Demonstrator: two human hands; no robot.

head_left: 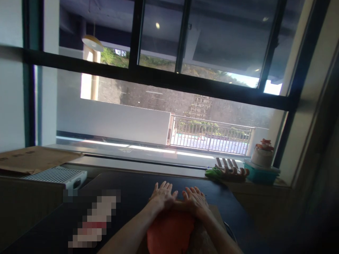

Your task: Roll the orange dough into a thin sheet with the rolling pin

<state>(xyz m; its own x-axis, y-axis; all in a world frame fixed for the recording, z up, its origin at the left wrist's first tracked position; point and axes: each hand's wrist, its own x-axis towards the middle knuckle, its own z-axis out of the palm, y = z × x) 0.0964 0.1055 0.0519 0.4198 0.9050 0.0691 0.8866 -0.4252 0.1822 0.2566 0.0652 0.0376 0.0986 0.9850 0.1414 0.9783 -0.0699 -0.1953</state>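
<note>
A flat orange-red slab, like clay (171,231), lies in front of me on the dark table. Across its far edge runs a light brown bar, like a rolling pin (180,205), mostly hidden beneath my hands. My left hand (162,195) rests palm down on the bar's left part, fingers stretched forward. On its right part lies my right hand (195,198), flat too, with fingers extended and slightly spread. Neither hand is wrapped round the bar. A brownish sheet or board (202,236) shows under the slab, partly covered by my right forearm.
The dark tabletop (127,190) reaches a window sill. A blurred-out item (95,218) lies at left, near a white slatted appliance (60,175) and brown cardboard (34,158). At back right are a wooden rack (229,167), a green cloth-like thing (214,173) and a teal box (261,171).
</note>
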